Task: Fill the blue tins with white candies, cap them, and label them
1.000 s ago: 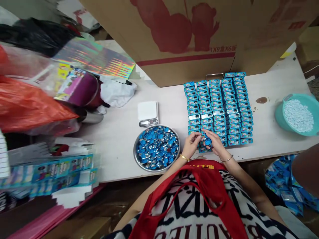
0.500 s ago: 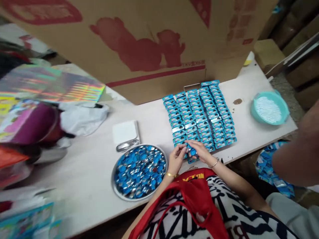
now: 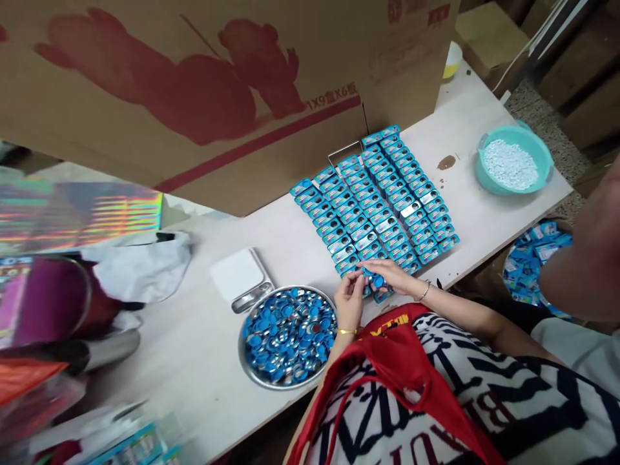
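My left hand (image 3: 349, 298), with a gold bracelet at its wrist, is closed in a pinch near the front of the rows of small blue boxes (image 3: 361, 223). What its fingertips hold is too small to make out. Beside it, my right hand (image 3: 394, 278) curls around blue round caps (image 3: 378, 281) with silver rims; a silver bracelet circles that wrist. The fingertips of both hands nearly meet. To the left of the hands lies a round metal tray (image 3: 243, 361) filled with similar blue and silver caps.
A large cardboard box (image 3: 310, 64) stands behind the rows. A white scale (image 3: 238, 274) is left of them. At the right is a teal basin (image 3: 513, 187) of white pieces. Bags and a purple container (image 3: 53, 300) crowd the left. Another person's blurred arm (image 3: 586, 252) shows at right.
The view has turned and shifted, so the cardboard box and scale appear further left. My left hand is more upright, its fingers pinched together. My right hand still holds blue caps.
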Demonstrator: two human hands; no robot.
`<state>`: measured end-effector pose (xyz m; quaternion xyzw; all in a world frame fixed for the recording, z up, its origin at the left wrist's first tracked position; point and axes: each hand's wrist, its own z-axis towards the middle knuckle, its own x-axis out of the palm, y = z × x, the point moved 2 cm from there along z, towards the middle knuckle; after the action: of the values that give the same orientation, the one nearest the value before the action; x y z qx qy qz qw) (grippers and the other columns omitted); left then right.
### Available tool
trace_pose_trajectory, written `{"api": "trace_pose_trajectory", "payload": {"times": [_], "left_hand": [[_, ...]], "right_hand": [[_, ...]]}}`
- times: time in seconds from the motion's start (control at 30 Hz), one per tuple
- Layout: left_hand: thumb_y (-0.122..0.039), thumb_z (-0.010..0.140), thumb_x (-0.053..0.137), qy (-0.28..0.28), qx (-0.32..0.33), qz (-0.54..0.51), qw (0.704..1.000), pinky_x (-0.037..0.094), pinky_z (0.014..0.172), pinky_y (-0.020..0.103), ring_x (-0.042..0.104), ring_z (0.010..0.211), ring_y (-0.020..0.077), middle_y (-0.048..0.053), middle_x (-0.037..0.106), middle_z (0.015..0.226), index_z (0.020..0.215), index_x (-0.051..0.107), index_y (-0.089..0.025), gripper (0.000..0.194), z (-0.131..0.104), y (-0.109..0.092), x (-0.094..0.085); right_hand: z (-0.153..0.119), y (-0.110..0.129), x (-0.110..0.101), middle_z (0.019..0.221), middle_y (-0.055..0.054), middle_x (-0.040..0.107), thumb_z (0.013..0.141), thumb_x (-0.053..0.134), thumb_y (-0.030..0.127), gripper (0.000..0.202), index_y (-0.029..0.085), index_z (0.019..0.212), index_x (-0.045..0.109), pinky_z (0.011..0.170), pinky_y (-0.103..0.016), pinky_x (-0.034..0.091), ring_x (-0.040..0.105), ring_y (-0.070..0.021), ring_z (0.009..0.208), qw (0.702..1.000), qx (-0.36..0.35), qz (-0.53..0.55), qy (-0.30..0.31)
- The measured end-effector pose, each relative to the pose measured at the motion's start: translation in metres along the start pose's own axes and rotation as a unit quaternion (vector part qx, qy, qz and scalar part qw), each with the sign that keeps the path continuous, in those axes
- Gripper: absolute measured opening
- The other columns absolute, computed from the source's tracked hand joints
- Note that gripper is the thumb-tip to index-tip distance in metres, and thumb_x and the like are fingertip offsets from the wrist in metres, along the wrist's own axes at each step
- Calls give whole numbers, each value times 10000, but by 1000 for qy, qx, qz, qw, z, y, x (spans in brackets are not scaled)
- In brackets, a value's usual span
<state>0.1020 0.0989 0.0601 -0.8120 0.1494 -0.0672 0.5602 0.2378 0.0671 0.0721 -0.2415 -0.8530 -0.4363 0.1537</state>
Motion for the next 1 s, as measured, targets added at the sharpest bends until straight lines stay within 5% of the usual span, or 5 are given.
{"api": "trace_pose_trajectory", "payload": {"times": [0.8,1.0], "left_hand": [[-528,800,635,14,25,-23,999,500,711,270,589,710,136,6,626,760,872,635,-186,349,4,-5,0],[-468,762,699,31,8,-32,999,470,589,239,545,596,104,-11,596,750,890,613,-184,323,8,4,1]], "right_hand": [[6,2,5,712,-8,634,845,611,450,399,202,1146,693,300,-156,293,519,-75,446,998,-20,-52,-22],[8,-3,8,668,4,605,828,629,510,445,190,1131,689,305,-160,315,504,-75,438,999,-1,-41,-24]]}}
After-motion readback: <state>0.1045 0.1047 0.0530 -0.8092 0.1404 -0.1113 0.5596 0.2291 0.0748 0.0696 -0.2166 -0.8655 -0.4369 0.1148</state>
